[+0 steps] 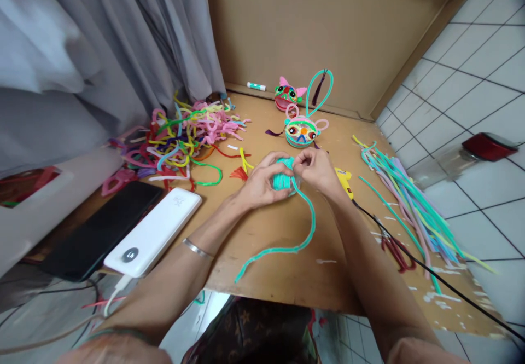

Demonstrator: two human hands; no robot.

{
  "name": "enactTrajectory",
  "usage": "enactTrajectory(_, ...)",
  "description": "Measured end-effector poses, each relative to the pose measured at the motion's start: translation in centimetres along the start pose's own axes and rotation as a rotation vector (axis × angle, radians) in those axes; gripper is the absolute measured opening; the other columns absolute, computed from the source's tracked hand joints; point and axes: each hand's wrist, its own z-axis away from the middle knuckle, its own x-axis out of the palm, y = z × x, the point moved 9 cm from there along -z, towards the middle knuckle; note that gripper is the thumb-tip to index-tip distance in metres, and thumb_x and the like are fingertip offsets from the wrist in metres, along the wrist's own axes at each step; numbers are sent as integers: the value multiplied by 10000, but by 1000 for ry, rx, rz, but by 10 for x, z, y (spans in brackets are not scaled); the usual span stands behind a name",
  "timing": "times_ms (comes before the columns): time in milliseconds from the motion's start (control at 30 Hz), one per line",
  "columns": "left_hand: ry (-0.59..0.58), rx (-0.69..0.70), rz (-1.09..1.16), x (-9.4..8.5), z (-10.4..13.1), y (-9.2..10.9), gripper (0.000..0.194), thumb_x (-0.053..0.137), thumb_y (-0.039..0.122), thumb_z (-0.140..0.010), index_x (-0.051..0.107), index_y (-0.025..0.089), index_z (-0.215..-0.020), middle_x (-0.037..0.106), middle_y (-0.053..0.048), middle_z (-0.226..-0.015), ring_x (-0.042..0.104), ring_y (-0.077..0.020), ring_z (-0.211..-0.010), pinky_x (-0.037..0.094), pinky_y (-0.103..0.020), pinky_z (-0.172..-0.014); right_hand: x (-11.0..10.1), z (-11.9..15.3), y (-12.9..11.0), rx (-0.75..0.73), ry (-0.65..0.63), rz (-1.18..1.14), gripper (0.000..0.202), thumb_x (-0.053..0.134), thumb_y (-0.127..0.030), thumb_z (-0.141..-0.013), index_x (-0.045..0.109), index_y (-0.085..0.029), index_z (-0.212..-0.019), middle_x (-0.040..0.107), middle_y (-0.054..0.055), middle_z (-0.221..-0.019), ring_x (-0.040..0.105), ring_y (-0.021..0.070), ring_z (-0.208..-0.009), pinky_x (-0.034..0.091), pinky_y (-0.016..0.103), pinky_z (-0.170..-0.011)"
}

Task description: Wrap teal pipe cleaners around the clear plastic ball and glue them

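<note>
My left hand [262,183] is wrapped round a small rounded piece coiled in turquoise pipe cleaner [281,182], part of it see-through at the right side. At its upper right edge the fingers of my right hand [315,169] are pinched together on the turquoise strand, though the fingertips partly hide it. From the piece a long turquoise pipe cleaner tail [314,217] curves down toward the table's front edge. Just beyond my hands sits a finished-looking animal head [301,132] with pink loop ears and a turquoise loop on top. A second head [286,96] with pink ears stands behind it.
Tangled pipe cleaners [197,128] heap at the left, near a black phone [102,227] and white power bank [153,232]. Right of my hands lie a yellow glue gun [344,182] with black cord, scissors [396,249] and straight pipe cleaners [410,205]. A glue stick [256,86] lies behind.
</note>
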Motion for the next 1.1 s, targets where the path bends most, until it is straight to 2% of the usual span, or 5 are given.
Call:
enactTrajectory(133, 9, 23, 24, -1, 0, 2, 318, 777, 311, -724, 696, 192, -1007, 560, -132, -1308, 583, -285, -1245, 475, -461, -1060, 1, 4, 14, 14, -35, -288, 132, 643, -317, -654, 631, -187, -670, 626, -5, -640, 545, 122, -586, 441, 265, -608)
enactTrajectory(233, 31, 44, 43, -3, 0, 4, 324, 775, 311, -735, 695, 185, -1024, 556, -141, -1300, 591, -283, -1238, 479, -457, -1055, -8, 16, 19, -19, 64, -354, 198, 615, -378, -727, 663, -191, -771, 664, 12, -714, 593, 143, -663, 493, 285, -679)
enactTrajectory(400, 37, 9, 61, -2, 1, 3, 308, 778, 320, -740, 696, 183, -1004, 545, -140, -1302, 600, -287, -1215, 491, -470, -1041, -18, 48, -2, -242, 201, -149, 215, 540, -256, -846, 742, -219, -908, 716, 66, -937, 655, 197, -899, 527, 347, -853)
enactTrajectory(600, 41, 8, 58, -2, 1, 5, 286, 775, 328, -759, 688, 182, -989, 547, -134, -1288, 597, -277, -1213, 501, -450, -1035, -7, 62, -17, -438, 188, 72, 328, 446, -170, -920, 750, -226, -1030, 672, 78, -963, 650, 211, -915, 527, 372, -834)
enactTrajectory(1100, 25, 18, 1, -1, 2, 2, 287, 753, 353, -763, 674, 181, -979, 548, -134, -1295, 568, -279, -1242, 460, -471, -1081, 4, 62, -26, -416, 301, 265, 325, 427, -85, -888, 721, -222, -902, 683, 81, -961, 611, 227, -920, 490, 389, -840)
